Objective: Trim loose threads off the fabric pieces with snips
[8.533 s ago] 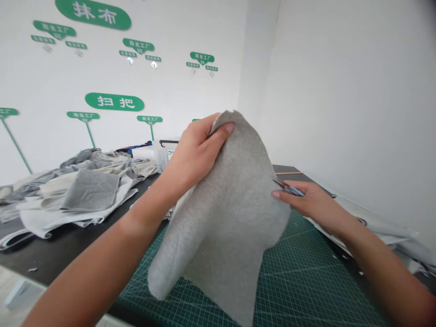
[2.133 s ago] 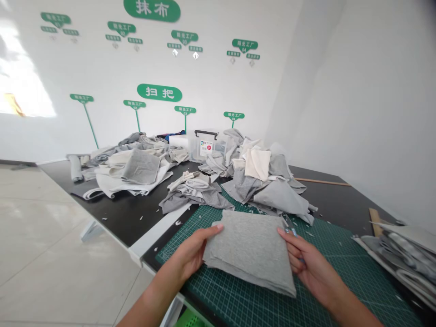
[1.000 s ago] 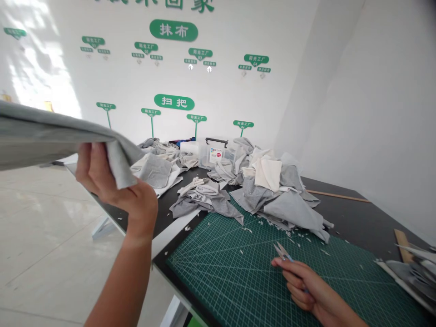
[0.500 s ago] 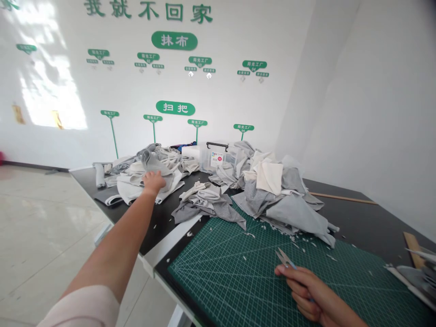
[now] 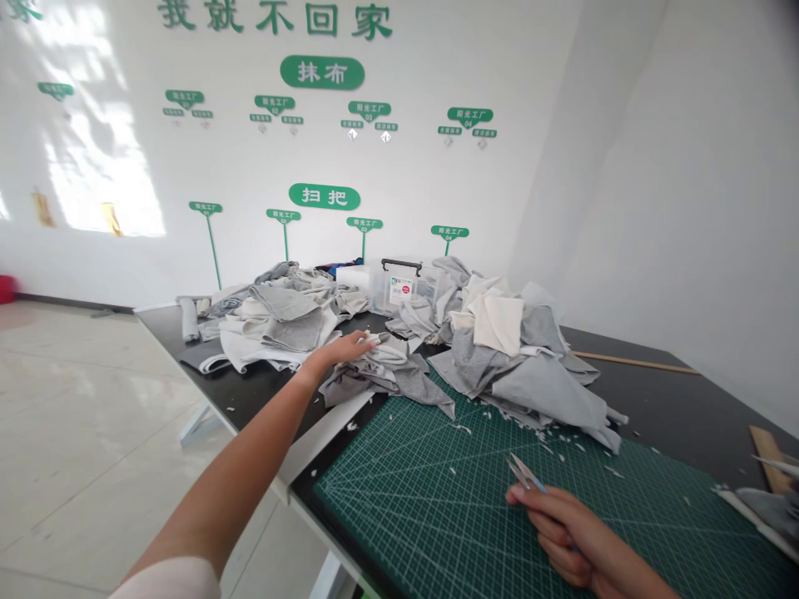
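Note:
My left hand (image 5: pixel 348 347) reaches over the small middle heap of grey and white cloths (image 5: pixel 399 374), fingers stretched out at its upper left edge. Whether they touch the fabric is hard to tell. In my right hand (image 5: pixel 565 532) is a pair of thread snips (image 5: pixel 523 472), held above the green cutting mat (image 5: pixel 449 499) with the two blades pointing up and slightly apart. To the left lies a pile of grey and white cloths (image 5: pixel 280 320), a grey piece flat on top. A larger cloth pile (image 5: pixel 499 341) stands at the mat's far edge.
Behind the piles is a clear plastic box (image 5: pixel 405 287) with a dark handle. White lint scraps (image 5: pixel 555 441) are strewn over the mat. A wooden strip (image 5: pixel 637 363) lies at the back right, and grey material (image 5: pixel 765 507) sits at the right edge of the black table (image 5: pixel 674 399).
My left hand has let go of the grey cloth on the left pile and moved right to the middle heap. That cloth now lies flat. My right hand stays put with the snips.

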A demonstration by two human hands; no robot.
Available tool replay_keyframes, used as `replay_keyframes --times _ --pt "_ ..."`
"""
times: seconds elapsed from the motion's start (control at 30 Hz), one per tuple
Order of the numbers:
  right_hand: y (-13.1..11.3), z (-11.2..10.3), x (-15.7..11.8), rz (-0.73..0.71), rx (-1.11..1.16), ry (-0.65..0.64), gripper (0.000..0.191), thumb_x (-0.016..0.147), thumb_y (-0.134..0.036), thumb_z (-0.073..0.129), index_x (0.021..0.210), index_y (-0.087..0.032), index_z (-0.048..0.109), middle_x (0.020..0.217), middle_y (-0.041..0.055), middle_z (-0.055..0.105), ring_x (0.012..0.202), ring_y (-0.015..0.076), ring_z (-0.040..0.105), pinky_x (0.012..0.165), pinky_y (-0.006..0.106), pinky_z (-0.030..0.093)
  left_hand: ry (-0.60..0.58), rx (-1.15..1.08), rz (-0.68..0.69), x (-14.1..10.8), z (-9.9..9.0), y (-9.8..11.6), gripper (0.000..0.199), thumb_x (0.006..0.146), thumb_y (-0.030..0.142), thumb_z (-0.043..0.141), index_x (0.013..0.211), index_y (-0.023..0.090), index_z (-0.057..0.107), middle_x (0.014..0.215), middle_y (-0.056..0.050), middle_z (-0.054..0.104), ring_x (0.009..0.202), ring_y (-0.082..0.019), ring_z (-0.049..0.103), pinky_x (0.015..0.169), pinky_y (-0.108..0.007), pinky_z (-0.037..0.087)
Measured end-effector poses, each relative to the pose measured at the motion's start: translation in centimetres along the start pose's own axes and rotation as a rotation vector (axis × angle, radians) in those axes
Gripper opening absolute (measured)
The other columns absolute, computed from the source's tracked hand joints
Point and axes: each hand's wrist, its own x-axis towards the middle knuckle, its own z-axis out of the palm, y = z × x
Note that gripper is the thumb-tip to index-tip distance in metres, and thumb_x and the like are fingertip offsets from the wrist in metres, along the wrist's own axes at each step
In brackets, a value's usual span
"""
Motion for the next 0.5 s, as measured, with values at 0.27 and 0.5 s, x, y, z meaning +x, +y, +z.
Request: replay_keyframes --times 0.27,0.5 --pt "0.5 -0.7 0.3 -0.006 0.001 -0.013 0.039 0.071 -0.051 0.074 0.089 -0.017 0.066 0.04 -0.0143 0.023 0.026 0.0028 0.018 0.026 0.017 0.009 -0.009 0.082 -0.03 2.0 1.0 0.5 0.038 0.079 0.034 0.063 0.11 0.012 0.068 0.114 -0.015 0.069 0.109 -0.028 0.061 0.095 -0.032 0.044" --pt "-0.2 0.4 -0.5 -0.002 -0.063 0.021 0.036 0.075 -0.049 0.068 0.09 -0.017 0.063 0.042 -0.0142 0.024 0.025 0.0032 0.02 0.028 0.017 0.009 0.052 0.037 -0.01 2.8 -1.6 1.4 0.02 0.063 0.014 0.067 0.081 0.014 0.075 0.073 -0.007 0.07 0.079 -0.023 0.065 0.077 -0.028 0.046"
